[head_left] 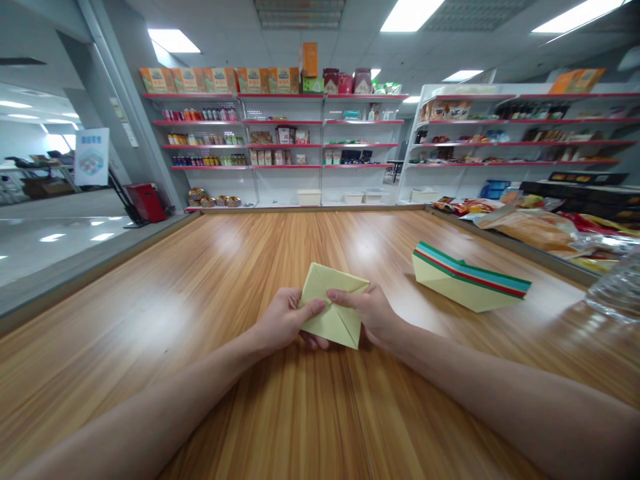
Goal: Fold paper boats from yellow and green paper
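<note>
Head view: 2 bare hands work above 1 wood-grain table (260, 247). Between them, near the middle of the view, is 1 piece of folded pale-yellow paper (334, 321), roughly square, its creases meeting near the centre. Left hand (281, 321) grips the left side, thumb pressed on the upper face; right hand (381, 315) grips the right side, thumb likewise on the face. The 2 thumb tips lie near each other, apart.

Also on the table, to the right and clear of the hands: 1 paper boat (465, 291), pale yellow with green, blue and red bands. Beyond the table: 5 orange boxes (220, 81) in a row on the top shelf, and 1 sign board (92, 157) and 1 red case (147, 203) at left.

Hidden: the underside of the paper and most fingers beneath it; a few left fingertips show below its edge. Whether the paper touches the table cannot be determined. Cut off: both forearms, and 1 clear plastic item (617, 287) at the right edge. Packages (530, 227) at right overlap and cannot be counted. Lettering on the board is illegible.
</note>
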`<state>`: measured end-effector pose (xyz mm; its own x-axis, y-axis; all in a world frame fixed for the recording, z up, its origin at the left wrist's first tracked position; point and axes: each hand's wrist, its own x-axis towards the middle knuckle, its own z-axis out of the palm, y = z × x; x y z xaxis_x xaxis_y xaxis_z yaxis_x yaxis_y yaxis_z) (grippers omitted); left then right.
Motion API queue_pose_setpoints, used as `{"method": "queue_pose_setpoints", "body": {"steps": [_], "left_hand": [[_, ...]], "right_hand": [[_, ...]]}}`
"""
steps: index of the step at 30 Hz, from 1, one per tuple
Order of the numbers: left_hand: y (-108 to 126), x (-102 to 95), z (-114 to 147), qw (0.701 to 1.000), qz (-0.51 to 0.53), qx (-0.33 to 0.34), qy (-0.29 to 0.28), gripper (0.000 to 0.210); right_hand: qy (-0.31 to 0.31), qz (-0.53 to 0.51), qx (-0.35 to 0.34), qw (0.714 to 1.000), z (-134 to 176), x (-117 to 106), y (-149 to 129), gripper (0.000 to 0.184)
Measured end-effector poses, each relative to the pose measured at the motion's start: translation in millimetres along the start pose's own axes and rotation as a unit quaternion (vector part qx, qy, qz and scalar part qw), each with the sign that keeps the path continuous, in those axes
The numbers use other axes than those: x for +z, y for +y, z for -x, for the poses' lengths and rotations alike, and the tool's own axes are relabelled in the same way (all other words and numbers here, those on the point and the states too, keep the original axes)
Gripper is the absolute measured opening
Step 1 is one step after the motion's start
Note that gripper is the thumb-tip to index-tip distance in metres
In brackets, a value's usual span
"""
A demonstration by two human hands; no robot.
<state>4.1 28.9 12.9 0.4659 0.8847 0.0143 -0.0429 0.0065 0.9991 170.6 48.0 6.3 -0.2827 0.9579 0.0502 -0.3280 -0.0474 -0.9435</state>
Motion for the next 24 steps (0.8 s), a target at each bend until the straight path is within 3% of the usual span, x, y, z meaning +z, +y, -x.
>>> {"method": "queue_pose_setpoints", "body": {"steps": [7,9,12,18,21,24], "left_hand": [[-3,-3.9,-1,0.996,0.019,0.006,-0.092,0.035],[-4,-5.5,-3,0.995,0.026,-0.002,-0.096,0.035],[-6,-8.1,-6,0.999,0.021,-0.006,-0.035,0.035],[-9,-22.8,-14,0.984,0.011,0.068,0.163,0.033],[-8,-30.3,-14,0.978,-0.034,0.089,0.186,0.034],[-6,-32.3,-12,0.973,-0.116,0.11,0.169,0.037]], "right_hand": [[0.017,-0.049,0.013,0.999,-5,-5,4,0.036],[0.036,-0.047,0.018,0.998,-7,-5,6,0.037],[0.063,-0.038,-0.011,0.997,-12,-8,10,0.038],[0.059,0.059,-0.083,0.993,-18,-19,12,0.037],[0.064,0.115,-0.123,0.984,-16,-21,6,0.032],[0.094,0.176,-0.21,0.957,-15,-20,2,0.049]]}}
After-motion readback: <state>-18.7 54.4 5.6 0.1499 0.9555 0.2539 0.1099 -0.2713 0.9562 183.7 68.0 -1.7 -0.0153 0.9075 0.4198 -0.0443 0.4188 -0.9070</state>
